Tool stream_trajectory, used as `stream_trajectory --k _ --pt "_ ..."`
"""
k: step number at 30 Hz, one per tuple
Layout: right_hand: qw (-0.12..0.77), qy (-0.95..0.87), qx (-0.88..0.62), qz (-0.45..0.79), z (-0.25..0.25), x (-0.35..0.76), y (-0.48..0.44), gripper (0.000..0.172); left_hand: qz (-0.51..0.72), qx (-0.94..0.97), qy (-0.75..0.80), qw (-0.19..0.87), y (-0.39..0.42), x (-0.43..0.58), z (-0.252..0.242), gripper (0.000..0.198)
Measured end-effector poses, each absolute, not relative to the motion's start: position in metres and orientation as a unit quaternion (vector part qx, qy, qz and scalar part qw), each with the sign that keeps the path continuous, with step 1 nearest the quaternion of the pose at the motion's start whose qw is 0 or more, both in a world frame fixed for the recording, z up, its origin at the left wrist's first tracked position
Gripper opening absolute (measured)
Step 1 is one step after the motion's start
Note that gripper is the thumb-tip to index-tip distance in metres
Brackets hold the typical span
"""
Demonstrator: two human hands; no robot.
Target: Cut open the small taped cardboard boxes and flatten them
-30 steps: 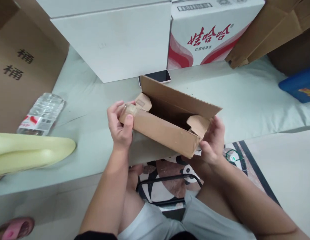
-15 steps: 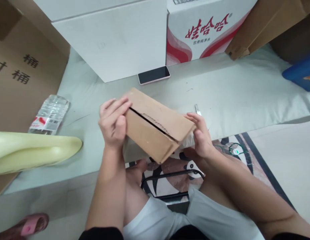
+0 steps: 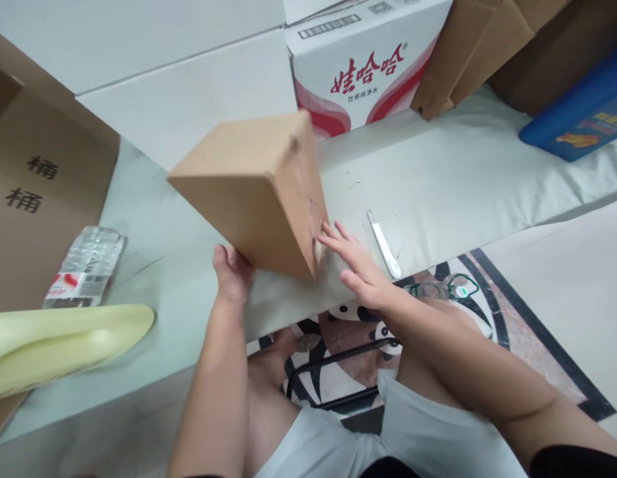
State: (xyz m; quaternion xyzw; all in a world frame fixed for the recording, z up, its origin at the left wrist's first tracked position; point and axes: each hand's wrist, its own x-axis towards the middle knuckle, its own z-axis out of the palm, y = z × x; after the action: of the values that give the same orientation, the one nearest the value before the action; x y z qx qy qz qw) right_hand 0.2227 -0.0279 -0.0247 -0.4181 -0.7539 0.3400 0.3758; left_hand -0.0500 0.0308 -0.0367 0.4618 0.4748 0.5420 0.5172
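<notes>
A brown cardboard box [image 3: 233,206] is tilted up above the cloth-covered surface, a little blurred. My left hand [image 3: 233,272] grips it from below at its lower left edge, with most fingers hidden behind the box. My right hand [image 3: 355,265] is open with its fingers spread. Its fingertips are at the box's right side, where small torn marks show; whether they touch it I cannot tell. A white utility knife [image 3: 384,245] lies on the cloth just right of my right hand.
White cartons, one with red lettering [image 3: 363,76], stand at the back. On the left are a clear bottle pack [image 3: 84,265], a pale yellow object [image 3: 74,338] and a big carton [image 3: 34,232]. A blue container [image 3: 577,113] is at right. The cloth's front edge runs above my legs.
The box has been turned and raised, showing other faces. My left hand has shifted beneath it, and my right hand has let go of its corner and opened. The phone is now hidden.
</notes>
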Motion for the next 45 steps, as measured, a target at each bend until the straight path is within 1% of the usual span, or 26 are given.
stream_trajectory --k 4,6,8,9,10,11,13,14,15,17,19,21,22,24,26,28,30,31,33,35,36,38,40,42,44,45 --pt "0.44 -0.755 -0.389 0.291 -0.024 0.236 -0.035 0.074 0.455 0.412 0.512 0.601 0.017 -0.03 -0.033 0.07" --pt "0.446 -0.731 -0.433 0.281 -0.027 0.242 -0.038 0.071 0.368 0.423 0.529 0.637 0.014 -0.026 -0.033 0.066" --pt "0.449 -0.711 -0.473 0.264 -0.029 0.246 -0.039 0.064 0.291 0.478 0.543 0.627 0.013 -0.025 -0.034 0.06" --pt "0.454 -0.712 -0.469 0.257 -0.03 0.247 -0.038 0.057 0.287 0.514 0.557 0.586 0.014 -0.025 -0.034 0.055" --pt "0.464 -0.722 -0.447 0.251 -0.03 0.248 -0.036 0.051 0.316 0.546 0.575 0.521 0.014 -0.025 -0.034 0.05" --pt "0.478 -0.736 -0.412 0.247 -0.029 0.248 -0.034 0.045 0.374 0.569 0.587 0.439 0.013 -0.025 -0.033 0.046" --pt "0.497 -0.758 -0.342 0.247 -0.027 0.246 -0.03 0.041 0.512 0.592 0.557 0.278 0.012 -0.023 -0.03 0.053" --pt "0.498 -0.766 -0.321 0.249 -0.025 0.244 -0.029 0.041 0.559 0.611 0.516 0.221 0.011 -0.02 -0.028 0.058" --pt "0.496 -0.77 -0.311 0.251 -0.024 0.242 -0.029 0.042 0.579 0.644 0.466 0.183 0.009 -0.016 -0.026 0.059" --pt "0.485 -0.773 -0.32 0.255 -0.02 0.241 -0.028 0.043 0.562 0.716 0.389 0.142 0.005 -0.006 -0.024 0.052" --pt "0.468 -0.76 -0.38 0.243 -0.014 0.246 -0.028 0.045 0.541 0.746 0.368 0.121 0.002 0.005 -0.025 0.046" --pt "0.453 -0.72 -0.48 0.215 -0.009 0.26 -0.026 0.042 0.548 0.741 0.37 0.118 0.001 0.013 -0.027 0.046" --pt "0.432 -0.688 -0.546 0.203 -0.007 0.269 -0.025 0.037 0.552 0.738 0.369 0.118 0.001 0.015 -0.028 0.046" --pt "0.35 -0.617 -0.678 0.193 -0.004 0.287 -0.022 0.03 0.555 0.739 0.363 0.117 0.002 0.017 -0.03 0.046" --pt "0.226 -0.576 -0.757 0.212 -0.003 0.299 -0.022 0.035 0.555 0.737 0.364 0.123 0.002 0.017 -0.031 0.046" --pt "0.116 -0.588 -0.77 0.221 -0.003 0.301 -0.024 0.049 0.555 0.735 0.367 0.131 0.002 0.016 -0.03 0.045" --pt "0.059 -0.617 -0.757 0.206 -0.003 0.293 -0.027 0.053 0.552 0.737 0.365 0.133 0.001 0.016 -0.029 0.044" --pt "0.051 -0.626 -0.752 0.198 -0.003 0.287 -0.028 0.053 0.551 0.739 0.364 0.132 0.001 0.016 -0.029 0.044" --pt "0.091 -0.626 -0.742 0.22 -0.001 0.277 -0.03 0.057 0.549 0.741 0.365 0.127 0.001 0.016 -0.028 0.044" --pt "0.205 -0.606 -0.709 0.296 0.002 0.271 -0.032 0.063 0.548 0.742 0.366 0.121 0.002 0.016 -0.029 0.045" --pt "0.286 -0.589 -0.679 0.331 0.004 0.27 -0.034 0.06 0.549 0.743 0.365 0.118 0.002 0.016 -0.029 0.045" --pt "0.458 -0.553 -0.588 0.373 0.01 0.272 -0.039 0.043 0.549 0.743 0.364 0.119 0.001 0.017 -0.029 0.045" --pt "0.584 -0.533 -0.481 0.378 0.016 0.274 -0.044 0.03 0.546 0.741 0.369 0.127 0.001 0.017 -0.028 0.046" --pt "0.635 -0.524 -0.412 0.39 0.023 0.275 -0.048 0.033 0.543 0.74 0.375 0.132 0.0 0.017 -0.028 0.047" --pt "0.642 -0.511 -0.404 0.404 0.029 0.272 -0.048 0.039 0.541 0.74 0.377 0.133 0.0 0.017 -0.027 0.047" --pt "0.644 -0.499 -0.409 0.411 0.032 0.268 -0.047 0.037 0.542 0.74 0.375 0.133 0.0 0.017 -0.027 0.047"
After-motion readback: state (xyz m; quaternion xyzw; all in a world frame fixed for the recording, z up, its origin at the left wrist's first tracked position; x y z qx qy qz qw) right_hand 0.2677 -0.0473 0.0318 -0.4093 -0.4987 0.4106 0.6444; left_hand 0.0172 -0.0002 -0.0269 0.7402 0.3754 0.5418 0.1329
